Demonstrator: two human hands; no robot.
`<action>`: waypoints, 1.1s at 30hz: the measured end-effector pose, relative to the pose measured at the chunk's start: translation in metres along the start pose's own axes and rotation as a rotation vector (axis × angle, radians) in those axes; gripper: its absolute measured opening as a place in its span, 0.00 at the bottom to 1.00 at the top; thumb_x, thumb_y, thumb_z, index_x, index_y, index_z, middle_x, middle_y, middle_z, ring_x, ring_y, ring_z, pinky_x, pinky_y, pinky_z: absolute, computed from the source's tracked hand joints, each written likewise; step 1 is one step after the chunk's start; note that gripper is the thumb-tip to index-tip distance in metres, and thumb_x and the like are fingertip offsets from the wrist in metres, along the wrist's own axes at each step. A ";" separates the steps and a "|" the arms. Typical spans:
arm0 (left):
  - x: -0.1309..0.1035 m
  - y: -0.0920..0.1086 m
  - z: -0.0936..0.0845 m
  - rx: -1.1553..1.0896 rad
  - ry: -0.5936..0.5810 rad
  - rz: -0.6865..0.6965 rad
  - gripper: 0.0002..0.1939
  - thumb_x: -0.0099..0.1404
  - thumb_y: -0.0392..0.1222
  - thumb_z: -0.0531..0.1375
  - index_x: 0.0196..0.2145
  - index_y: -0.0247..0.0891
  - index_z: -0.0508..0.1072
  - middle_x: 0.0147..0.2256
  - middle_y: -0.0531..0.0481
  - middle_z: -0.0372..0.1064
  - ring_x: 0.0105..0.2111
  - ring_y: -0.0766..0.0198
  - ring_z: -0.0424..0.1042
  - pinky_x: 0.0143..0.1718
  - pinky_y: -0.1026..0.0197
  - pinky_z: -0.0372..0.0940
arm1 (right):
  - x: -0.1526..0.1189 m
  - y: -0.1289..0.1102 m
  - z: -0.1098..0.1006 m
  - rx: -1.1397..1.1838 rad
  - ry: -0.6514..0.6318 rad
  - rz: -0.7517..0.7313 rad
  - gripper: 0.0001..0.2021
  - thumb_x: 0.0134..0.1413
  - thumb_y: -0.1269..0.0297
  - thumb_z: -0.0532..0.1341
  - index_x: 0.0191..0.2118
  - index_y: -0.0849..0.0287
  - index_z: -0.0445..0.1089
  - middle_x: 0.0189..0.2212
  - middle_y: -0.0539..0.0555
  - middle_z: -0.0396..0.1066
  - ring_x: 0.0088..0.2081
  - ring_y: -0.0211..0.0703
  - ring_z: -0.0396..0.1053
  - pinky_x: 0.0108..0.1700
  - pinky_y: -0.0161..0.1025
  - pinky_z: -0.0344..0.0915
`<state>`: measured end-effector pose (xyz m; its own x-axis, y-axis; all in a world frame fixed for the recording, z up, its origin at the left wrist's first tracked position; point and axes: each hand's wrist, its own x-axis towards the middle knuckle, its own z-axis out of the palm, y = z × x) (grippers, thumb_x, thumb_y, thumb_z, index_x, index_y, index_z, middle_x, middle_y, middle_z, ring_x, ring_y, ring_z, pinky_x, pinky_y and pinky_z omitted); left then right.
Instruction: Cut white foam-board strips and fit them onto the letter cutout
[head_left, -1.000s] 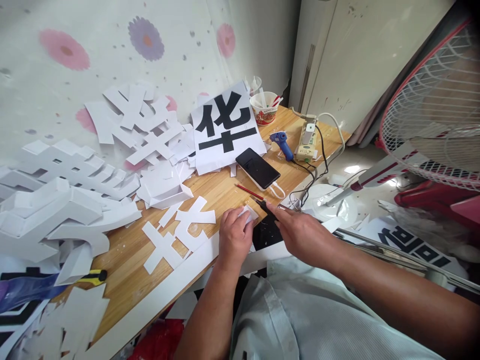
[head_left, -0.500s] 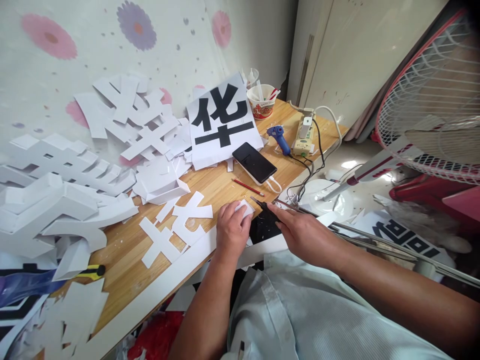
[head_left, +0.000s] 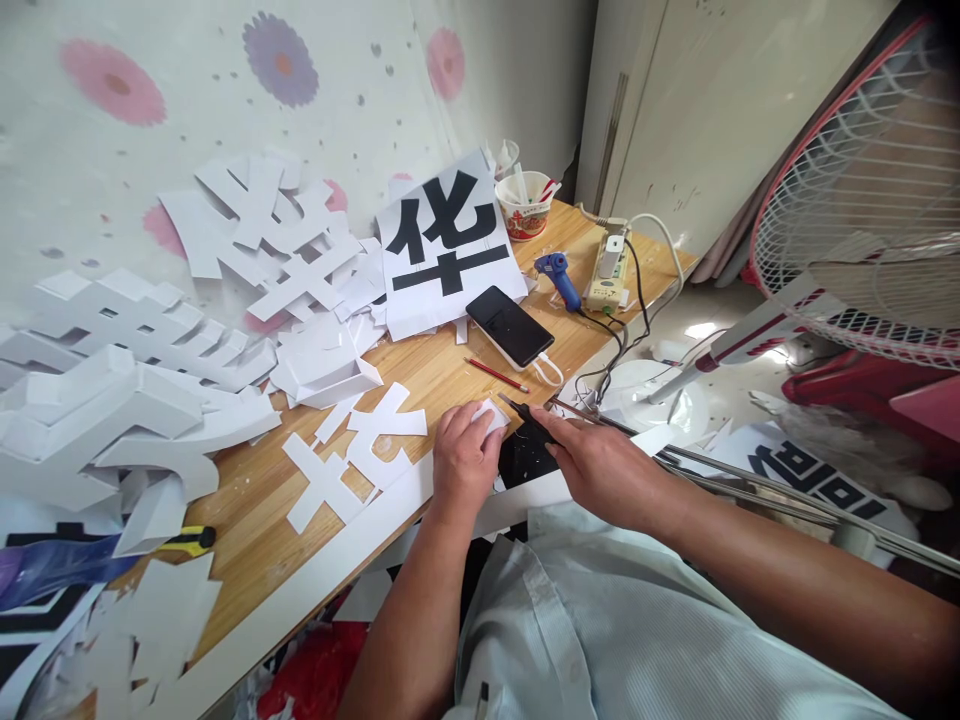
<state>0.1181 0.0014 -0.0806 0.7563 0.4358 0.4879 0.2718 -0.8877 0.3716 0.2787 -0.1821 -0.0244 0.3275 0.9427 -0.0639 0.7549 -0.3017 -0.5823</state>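
The white piece (head_left: 491, 413) lies flat at the counter's (head_left: 255, 500) near edge, pinned under the left hand (head_left: 463, 458). The right hand's (head_left: 600, 470) grip is closed on a dark knife (head_left: 523, 409), its tip at the piece's right edge. Best press firmly, keep fingertips (head_left: 480, 425) off the cut line, and draw lightly.
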 end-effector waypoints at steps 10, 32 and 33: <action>0.001 0.002 -0.002 -0.007 -0.007 -0.009 0.09 0.75 0.37 0.64 0.50 0.42 0.82 0.53 0.39 0.79 0.53 0.48 0.76 0.57 0.41 0.74 | 0.017 -0.013 -0.003 -0.102 -0.069 -0.010 0.30 0.73 0.71 0.55 0.77 0.66 0.61 0.53 0.68 0.82 0.52 0.59 0.82 0.53 0.47 0.75; 0.021 -0.019 -0.036 -0.118 -0.422 -0.187 0.28 0.74 0.26 0.54 0.55 0.53 0.85 0.50 0.46 0.72 0.56 0.53 0.67 0.65 0.46 0.66 | -0.012 0.019 0.013 0.227 0.124 -0.024 0.29 0.75 0.63 0.56 0.77 0.54 0.62 0.67 0.61 0.74 0.65 0.56 0.76 0.65 0.52 0.74; 0.023 -0.022 -0.038 -0.106 -0.450 -0.171 0.28 0.75 0.26 0.54 0.56 0.53 0.85 0.49 0.45 0.72 0.55 0.52 0.67 0.64 0.47 0.66 | -0.012 0.020 0.013 0.243 0.128 -0.022 0.29 0.75 0.62 0.56 0.77 0.54 0.61 0.69 0.60 0.73 0.66 0.56 0.75 0.66 0.52 0.73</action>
<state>0.1070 0.0371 -0.0476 0.8946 0.4456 0.0324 0.3697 -0.7791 0.5063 0.2822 -0.1977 -0.0461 0.3928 0.9185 0.0449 0.6094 -0.2234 -0.7608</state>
